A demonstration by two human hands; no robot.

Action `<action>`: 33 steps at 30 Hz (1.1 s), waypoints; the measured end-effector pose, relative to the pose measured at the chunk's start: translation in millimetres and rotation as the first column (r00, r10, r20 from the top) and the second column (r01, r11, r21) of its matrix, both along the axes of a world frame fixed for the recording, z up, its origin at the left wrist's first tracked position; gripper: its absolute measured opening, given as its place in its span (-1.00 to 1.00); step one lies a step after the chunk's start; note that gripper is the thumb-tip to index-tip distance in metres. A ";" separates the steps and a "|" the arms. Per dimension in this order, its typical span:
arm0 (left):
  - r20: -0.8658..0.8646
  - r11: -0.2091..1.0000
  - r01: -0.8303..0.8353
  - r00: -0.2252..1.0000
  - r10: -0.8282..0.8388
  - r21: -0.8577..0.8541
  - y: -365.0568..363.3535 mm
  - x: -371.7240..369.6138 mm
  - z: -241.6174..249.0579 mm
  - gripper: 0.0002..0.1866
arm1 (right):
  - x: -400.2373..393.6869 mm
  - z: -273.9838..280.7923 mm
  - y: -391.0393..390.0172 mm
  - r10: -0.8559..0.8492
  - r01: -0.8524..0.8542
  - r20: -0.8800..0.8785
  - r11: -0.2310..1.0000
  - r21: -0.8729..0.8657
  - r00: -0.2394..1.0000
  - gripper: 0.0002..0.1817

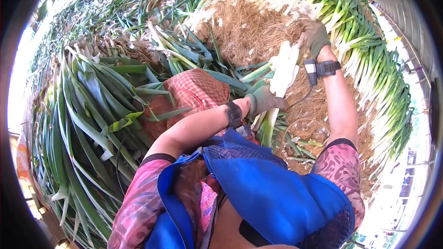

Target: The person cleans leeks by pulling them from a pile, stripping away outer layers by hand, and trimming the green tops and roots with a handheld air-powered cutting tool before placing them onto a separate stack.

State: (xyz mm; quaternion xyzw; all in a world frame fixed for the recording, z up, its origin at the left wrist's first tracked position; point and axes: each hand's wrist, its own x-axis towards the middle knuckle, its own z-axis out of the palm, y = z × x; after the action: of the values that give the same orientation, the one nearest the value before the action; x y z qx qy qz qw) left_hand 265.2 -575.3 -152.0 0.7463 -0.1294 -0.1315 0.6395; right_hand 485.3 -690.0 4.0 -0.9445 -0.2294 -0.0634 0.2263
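Observation:
My left hand [265, 100], in a grey-green work glove, is closed around a leek [283, 71]. The thick white stalk points up and away from me, and its green leaves [266, 129] hang below the hand towards my body. Near the root end of that stalk is my right hand [314, 36], gloved too. Its fingertips are smeared by motion, so their grip cannot be made out. Under and beyond both hands lies a heap of brown, stringy roots [244, 30].
Trimmed leeks [364, 69] with white stalks curve around the right and far side. A large pile of leafy leeks [87, 106] stands at my left, beside a red checked cloth [198, 90]. Loose leaves [120, 9] cover the ground beyond.

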 end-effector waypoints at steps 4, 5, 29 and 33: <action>0.447 0.996 -0.065 0.894 0.030 0.064 -6.0 -28.0 -47.7 -0.62 | 8.7 59.2 -41.0 -0.062 0.043 0.206 0.994 0.097 0.977 -0.57; 0.207 0.998 -0.007 0.978 0.021 -0.070 -1.6 -34.3 -39.9 -0.60 | 7.6 71.9 -51.8 -0.064 0.024 0.219 0.983 0.182 0.974 -0.55; 0.324 0.053 -0.320 0.937 -0.127 0.946 87.0 26.2 -19.5 -0.45 | -51.5 -168.9 -93.1 0.120 0.095 -0.432 0.891 0.444 0.894 -0.65; 0.045 0.952 0.064 0.996 -0.081 0.300 58.3 54.2 -5.5 -0.43 | -88.3 -124.2 -40.3 0.343 0.209 -0.541 0.665 0.717 0.768 -0.64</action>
State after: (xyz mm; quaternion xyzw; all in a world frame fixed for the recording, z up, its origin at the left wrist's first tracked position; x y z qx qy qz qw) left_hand 319.4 -516.9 -157.5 0.8323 -0.1537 -0.1516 0.5105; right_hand 396.9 -730.4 -120.2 -0.7204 -0.1293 0.1814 0.6568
